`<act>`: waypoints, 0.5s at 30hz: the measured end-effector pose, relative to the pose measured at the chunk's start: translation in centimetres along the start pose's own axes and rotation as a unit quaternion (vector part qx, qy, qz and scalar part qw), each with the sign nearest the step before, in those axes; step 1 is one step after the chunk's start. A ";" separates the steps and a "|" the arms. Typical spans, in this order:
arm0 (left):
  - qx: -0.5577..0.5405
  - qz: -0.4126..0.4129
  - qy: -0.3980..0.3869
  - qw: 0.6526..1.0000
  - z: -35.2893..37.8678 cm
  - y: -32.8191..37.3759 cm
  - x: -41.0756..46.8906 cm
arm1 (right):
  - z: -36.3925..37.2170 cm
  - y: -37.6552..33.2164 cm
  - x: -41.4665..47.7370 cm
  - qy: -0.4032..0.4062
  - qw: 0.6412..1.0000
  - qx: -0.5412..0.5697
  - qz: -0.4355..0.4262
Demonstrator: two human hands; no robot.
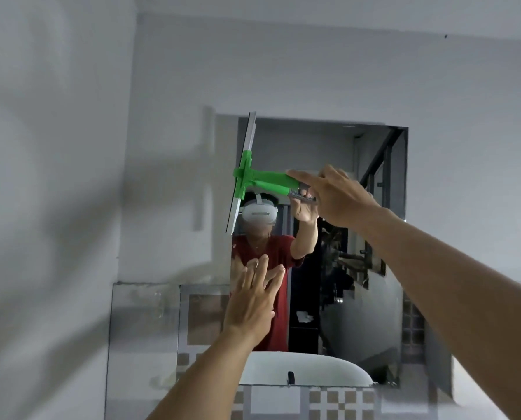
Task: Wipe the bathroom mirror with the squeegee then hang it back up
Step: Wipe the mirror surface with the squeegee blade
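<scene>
A rectangular mirror (371, 244) hangs on the grey wall ahead. My right hand (338, 194) grips the green handle of the squeegee (263, 180), index finger stretched along it. The squeegee's long blade stands almost upright against the mirror's left edge, near the top. My left hand (253, 301) is raised lower down with fingers spread, at the mirror's left side; I cannot tell whether the palm touches the glass. The mirror reflects a person in a red shirt and both hands.
A glass shelf (144, 286) juts from the wall left of the mirror. Brown and white patterned tiles (338, 403) run below the mirror. A white basin's reflection (307, 368) fills the mirror's bottom. Plain grey wall surrounds the mirror above and right.
</scene>
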State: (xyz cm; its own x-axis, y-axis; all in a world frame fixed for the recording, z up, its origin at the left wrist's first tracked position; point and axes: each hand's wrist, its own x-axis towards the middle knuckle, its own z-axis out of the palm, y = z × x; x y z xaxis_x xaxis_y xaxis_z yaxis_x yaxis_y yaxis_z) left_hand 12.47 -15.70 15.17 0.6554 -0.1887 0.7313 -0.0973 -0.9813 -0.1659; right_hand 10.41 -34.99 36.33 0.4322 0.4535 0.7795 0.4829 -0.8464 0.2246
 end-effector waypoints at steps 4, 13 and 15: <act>0.004 -0.007 0.021 1.000 0.8 0.0 0.1 | -0.7 0.7 1.3 -0.017 0.999 -0.030 -0.011; -0.002 -0.009 0.016 1.000 0.3 0.1 0.0 | -0.3 2.1 2.3 0.003 0.998 -0.042 -0.056; -0.003 -0.008 0.015 1.000 0.3 0.2 0.1 | -0.3 2.3 2.2 -0.008 0.997 -0.046 -0.060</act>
State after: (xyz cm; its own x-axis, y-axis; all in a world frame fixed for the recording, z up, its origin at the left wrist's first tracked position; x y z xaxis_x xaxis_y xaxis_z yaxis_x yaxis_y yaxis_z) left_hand 12.76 -15.87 14.95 0.6350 -0.1730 0.7529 -0.0905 -0.9846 -0.1499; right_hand 12.24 -36.05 38.72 0.3871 0.5568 0.7349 0.4600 -0.8074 0.3695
